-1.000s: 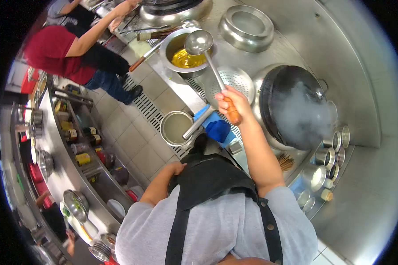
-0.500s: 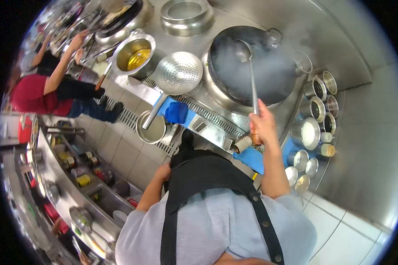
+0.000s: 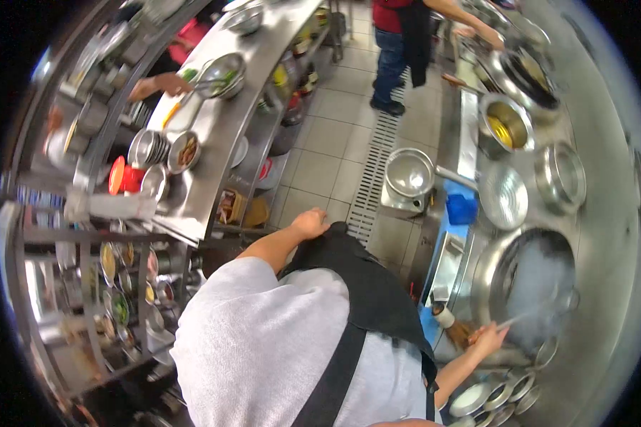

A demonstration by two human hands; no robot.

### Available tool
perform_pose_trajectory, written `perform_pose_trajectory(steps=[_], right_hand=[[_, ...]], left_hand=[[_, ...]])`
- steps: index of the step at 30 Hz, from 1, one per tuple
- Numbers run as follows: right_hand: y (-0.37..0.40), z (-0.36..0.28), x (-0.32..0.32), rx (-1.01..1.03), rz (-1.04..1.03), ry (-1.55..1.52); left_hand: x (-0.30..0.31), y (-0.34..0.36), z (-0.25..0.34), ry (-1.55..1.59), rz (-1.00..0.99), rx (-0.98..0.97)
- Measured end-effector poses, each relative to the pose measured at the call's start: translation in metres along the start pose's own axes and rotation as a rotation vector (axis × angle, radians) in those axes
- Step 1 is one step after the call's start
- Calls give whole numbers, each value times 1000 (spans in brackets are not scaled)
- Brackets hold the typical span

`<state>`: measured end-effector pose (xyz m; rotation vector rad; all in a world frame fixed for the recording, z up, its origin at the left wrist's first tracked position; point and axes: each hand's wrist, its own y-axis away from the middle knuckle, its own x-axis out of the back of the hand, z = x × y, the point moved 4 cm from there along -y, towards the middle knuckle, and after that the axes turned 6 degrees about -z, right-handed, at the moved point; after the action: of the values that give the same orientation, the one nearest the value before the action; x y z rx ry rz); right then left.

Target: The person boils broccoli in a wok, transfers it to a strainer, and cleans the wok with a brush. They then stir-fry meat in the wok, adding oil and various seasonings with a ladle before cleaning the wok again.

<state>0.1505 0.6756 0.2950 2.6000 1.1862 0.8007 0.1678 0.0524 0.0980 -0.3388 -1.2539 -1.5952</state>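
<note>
My right hand [image 3: 487, 339] is closed round the handle of a metal ladle [image 3: 525, 316], at the front edge of a large wok [image 3: 486, 279]. The ladle's bowl is over the wok, blurred by steam. A brush with a pale handle [image 3: 443, 316] lies beside my right hand. My left hand [image 3: 310, 223] is by the edge of my black apron, its fingers curled; whether it holds anything is hidden. Left of the wok along the stove are a perforated skimmer [image 3: 504, 198], a blue cloth [image 3: 461, 209] and a pot of yellow oil [image 3: 506, 122].
Behind the stove edge, a pot [image 3: 409, 172] stands low over the tiled floor [image 3: 323, 128]. A co-worker in red [image 3: 390, 17] stands further along the aisle. On the opposite steel counter [image 3: 232, 122] are bowls [image 3: 185, 152], and another person's hand [image 3: 172, 84] reaches over it.
The view has swung left, bringing the opposite counter into sight and moving the wok to the lower right. My right hand still holds the ladle over the wok.
</note>
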Motion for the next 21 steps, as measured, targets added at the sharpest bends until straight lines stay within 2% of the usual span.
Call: perform_pose_trajectory(steps=[1,2,5,7,8,10,11,12,14,15,16,18,20,21], right_hand=[[1,-2,-2,-35,-51,-136],[4,-1,3,-79,-103,-265],[-18,19,33,-10,-276,-115],[-36,33,31,117,-150,262],[-30,35,23,129,-165,274],[9,26,-5,183,-226,135],[25,26,-14,153,-285,-5],[39,19,-23,161,-296,-4],[65,12,-26,10,-265,119],[58,14,-22,-25,-140,112],[49,17,-28,-33,-127,119],[53,23,-21,-32,-71,17],[67,18,-43,50,-197,-245],[70,16,-42,16,-212,-328]], left_hand=[[6,5,-16,61,173,29],[15,13,-28,92,193,52],[58,45,-86,551,545,215],[67,50,-166,787,766,294],[72,55,-214,912,846,354],[112,95,-271,1123,1053,395],[139,120,-286,1132,1175,426],[164,138,-302,1137,1296,450],[188,154,-355,1094,1357,494],[200,156,-373,1191,1364,499],[211,158,-388,1189,1347,502],[215,147,-414,1490,1233,535],[199,136,-451,1669,1163,153],[199,130,-466,1554,976,184]])
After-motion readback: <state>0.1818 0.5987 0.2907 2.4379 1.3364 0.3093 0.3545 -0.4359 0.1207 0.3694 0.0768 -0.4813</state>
